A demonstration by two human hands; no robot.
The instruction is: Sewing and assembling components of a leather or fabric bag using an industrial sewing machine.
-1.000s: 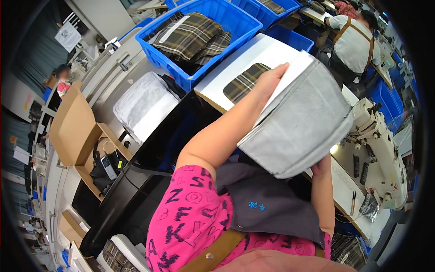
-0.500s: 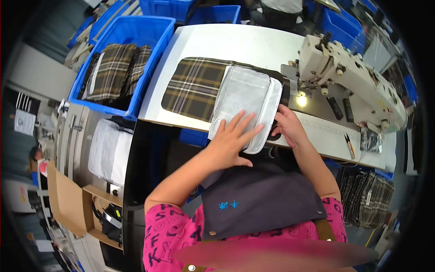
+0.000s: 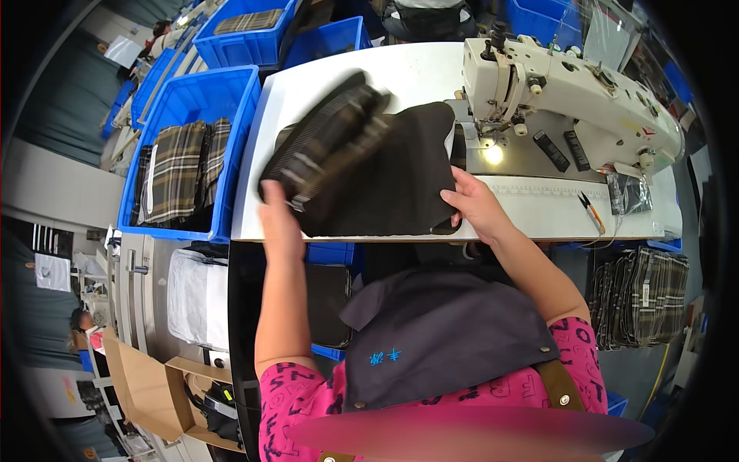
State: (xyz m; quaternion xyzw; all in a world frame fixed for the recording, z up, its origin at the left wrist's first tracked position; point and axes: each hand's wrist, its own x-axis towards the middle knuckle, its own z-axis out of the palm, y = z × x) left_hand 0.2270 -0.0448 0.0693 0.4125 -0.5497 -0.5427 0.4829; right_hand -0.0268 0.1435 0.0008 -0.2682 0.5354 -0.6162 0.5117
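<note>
A dark fabric panel (image 3: 392,181) lies spread on the white sewing table (image 3: 408,69). My left hand (image 3: 279,208) grips a plaid fabric piece (image 3: 327,146) at its lower left corner; the piece is lifted, blurred with motion, and hangs over the dark panel. My right hand (image 3: 476,202) presses flat on the dark panel's right edge, near the table's front. The sewing machine (image 3: 570,85) stands just right of the fabric, its lamp lit.
A blue bin (image 3: 192,154) with folded plaid pieces stands left of the table. More blue bins (image 3: 246,31) sit behind. A stack of plaid pieces (image 3: 643,296) lies at the right. White bundles (image 3: 196,296) and a cardboard box (image 3: 154,385) lie at lower left.
The grey-white piece that both hands laid on the table is gone from sight. A dark panel now covers the table and my left hand lifts a plaid piece over it.
</note>
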